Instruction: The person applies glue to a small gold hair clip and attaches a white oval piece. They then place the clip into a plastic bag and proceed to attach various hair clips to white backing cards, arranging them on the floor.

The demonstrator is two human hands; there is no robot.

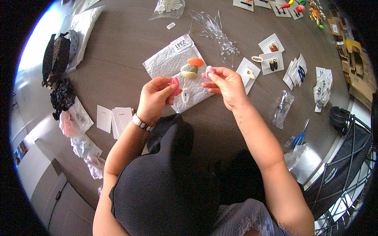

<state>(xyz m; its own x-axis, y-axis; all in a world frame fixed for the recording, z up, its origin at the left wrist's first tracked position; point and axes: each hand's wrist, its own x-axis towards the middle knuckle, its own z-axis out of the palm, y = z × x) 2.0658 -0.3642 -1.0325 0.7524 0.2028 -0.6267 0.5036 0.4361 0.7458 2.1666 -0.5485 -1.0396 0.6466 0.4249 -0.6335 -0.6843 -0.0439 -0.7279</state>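
My left hand (155, 96) is closed on a pink hair clip (175, 83), pinched between thumb and fingers. In my right hand (228, 86) is a pale pink-and-white hair clip (209, 71), gripped at the fingertips. Both hands are raised over a white plastic mailer (165, 63). Between them, on the mailer, lie an orange hair clip (195, 61) and a green fabric-covered clip (190, 68), with a yellowish woven one (189, 75) close below. A white oval clip (185, 95) lies nearer to me, beside my left fingertips.
Clear plastic tag fasteners (220, 37) spread beyond the mailer. White cards with hair clips (273, 62) stand to the right, near blue-handled scissors (299, 139) and a clear plastic bag (283, 109). Blank white cards (122, 120) and black scrunchies (63, 98) lie left.
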